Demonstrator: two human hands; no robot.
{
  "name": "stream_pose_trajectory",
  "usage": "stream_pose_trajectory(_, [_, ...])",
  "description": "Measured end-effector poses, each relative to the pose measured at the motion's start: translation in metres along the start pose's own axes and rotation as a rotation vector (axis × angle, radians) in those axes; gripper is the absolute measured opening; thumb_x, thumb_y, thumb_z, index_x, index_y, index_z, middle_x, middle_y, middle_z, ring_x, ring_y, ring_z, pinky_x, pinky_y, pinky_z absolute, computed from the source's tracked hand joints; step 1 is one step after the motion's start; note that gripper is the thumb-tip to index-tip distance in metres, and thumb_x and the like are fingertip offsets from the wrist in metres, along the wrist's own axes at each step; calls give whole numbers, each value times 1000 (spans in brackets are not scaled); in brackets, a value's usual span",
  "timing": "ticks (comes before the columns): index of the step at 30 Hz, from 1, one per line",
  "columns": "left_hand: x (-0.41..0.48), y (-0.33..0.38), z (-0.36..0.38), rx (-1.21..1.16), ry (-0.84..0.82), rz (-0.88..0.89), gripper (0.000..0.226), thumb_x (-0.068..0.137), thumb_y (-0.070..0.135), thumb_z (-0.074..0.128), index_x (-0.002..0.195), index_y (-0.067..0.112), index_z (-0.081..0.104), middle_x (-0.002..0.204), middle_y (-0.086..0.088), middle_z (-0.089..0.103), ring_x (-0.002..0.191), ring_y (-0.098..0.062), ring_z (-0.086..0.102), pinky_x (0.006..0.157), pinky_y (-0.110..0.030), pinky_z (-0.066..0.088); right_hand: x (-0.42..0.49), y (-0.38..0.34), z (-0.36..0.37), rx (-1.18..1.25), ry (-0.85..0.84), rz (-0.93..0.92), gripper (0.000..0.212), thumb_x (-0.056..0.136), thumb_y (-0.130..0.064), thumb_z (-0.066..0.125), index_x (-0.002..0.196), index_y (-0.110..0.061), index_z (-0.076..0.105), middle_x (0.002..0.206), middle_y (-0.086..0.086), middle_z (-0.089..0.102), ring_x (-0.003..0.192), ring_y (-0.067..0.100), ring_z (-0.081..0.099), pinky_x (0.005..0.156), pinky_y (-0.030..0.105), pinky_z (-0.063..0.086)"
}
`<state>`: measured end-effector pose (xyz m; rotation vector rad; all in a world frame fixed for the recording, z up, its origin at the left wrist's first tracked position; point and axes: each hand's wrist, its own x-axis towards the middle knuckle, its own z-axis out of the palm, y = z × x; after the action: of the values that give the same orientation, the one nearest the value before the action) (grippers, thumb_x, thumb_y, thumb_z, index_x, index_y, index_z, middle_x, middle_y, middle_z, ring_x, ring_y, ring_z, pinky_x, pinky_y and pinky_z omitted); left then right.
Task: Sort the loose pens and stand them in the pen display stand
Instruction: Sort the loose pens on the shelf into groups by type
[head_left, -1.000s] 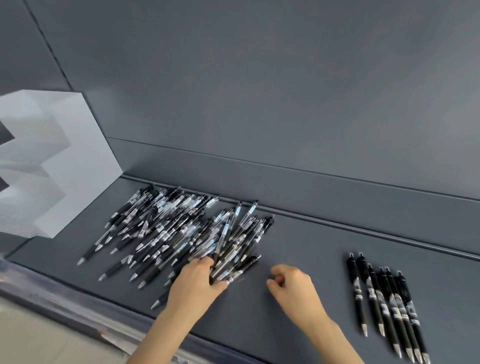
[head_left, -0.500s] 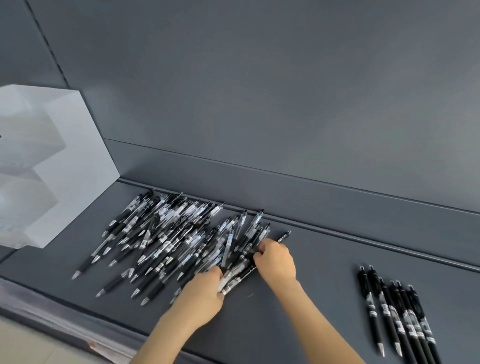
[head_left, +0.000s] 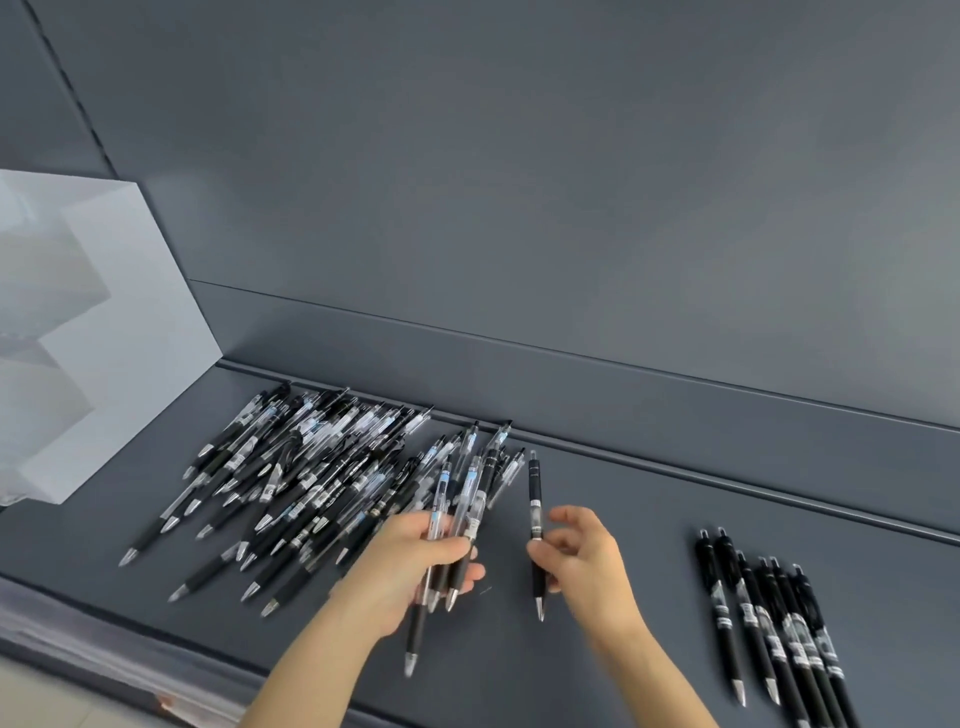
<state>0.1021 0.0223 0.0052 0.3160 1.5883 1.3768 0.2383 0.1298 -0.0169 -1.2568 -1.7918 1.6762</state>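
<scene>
- Dark grey matte shelf surface carries everything. A white stepped plastic display stand sits at its left edge, toward the back corner.
- Loose heap of black and clear plastic click pens covers the left half, from the back edge toward the front edge, just beside the stand. The pens are crossed and overlapping, tips mostly toward the front.
- Left hand has its fingers curled round a bundle of clear-barrelled pens, several at once, at the heap's right side. One pen hangs lower than the rest.
- Right hand pinches a single slim black pen between thumb and fingertip, the other fingers spread loose. It is near the middle of the surface, apart from the bundle.
- Row of black pens with white printed bands lies side by side near the right front corner, touching each other and well apart from the heap.
- Progress, as a judgement: early. Sorting by type has begun, with one small sorted row, one bundle in hand and one pen being pulled out. Most of the pens sit unsorted in the heap.
- The stand looks empty, but it is washed out and cut by the frame edge, so not certain. No pen is seen standing in it.
- Left to do: sort the bulk of the heap, then stand every group in the stand.
</scene>
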Motion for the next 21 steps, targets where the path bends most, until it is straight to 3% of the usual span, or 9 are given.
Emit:
stream_pose_trajectory(2, [1,-1,11,-51,-29,-11,6,88,-9,53,89,-7,59,72,-16,67,65,-28,70,57,-33,58,-11,0,-7,135,-22,16,20,85,1,60,98,-13,56,77,6,65,62,16,60,53,21,47])
stream_pose_trajectory(5, [2,-3,27,-31,-67,-9,7,88,-9,54,90,-7,60,72,-16,68,66,-28,71,58,-33,58,-20,3,-20,194,-1,15,19,84,2,60,98,-11,60,81,11,68,65,19,62,55,25,49])
stream_pose_trajectory(14, [6,-16,78,136,-156,-25,4,88,-5,56,87,-3,59,69,-13,59,58,-21,63,56,-34,57,-42,22,-70,106,176,57,18,84,-1,60,98,-12,61,77,7,69,67,19,64,60,27,51])
stream_pose_trajectory(17, [6,-22,97,176,-182,-34,4,88,-3,57,86,-1,58,69,-12,57,59,-20,61,57,-34,57,-44,33,-95,-276,335,33,18,86,-10,57,103,-16,58,75,-7,63,71,12,59,64,18,44])
stream_pose_trajectory(21, [6,-26,115,181,-192,-29,3,88,-3,58,86,0,58,68,-11,57,61,-20,61,58,-35,58,-39,38,-109,-826,325,9,21,92,-15,45,113,-13,50,100,3,64,93,22,60,65,27,36])
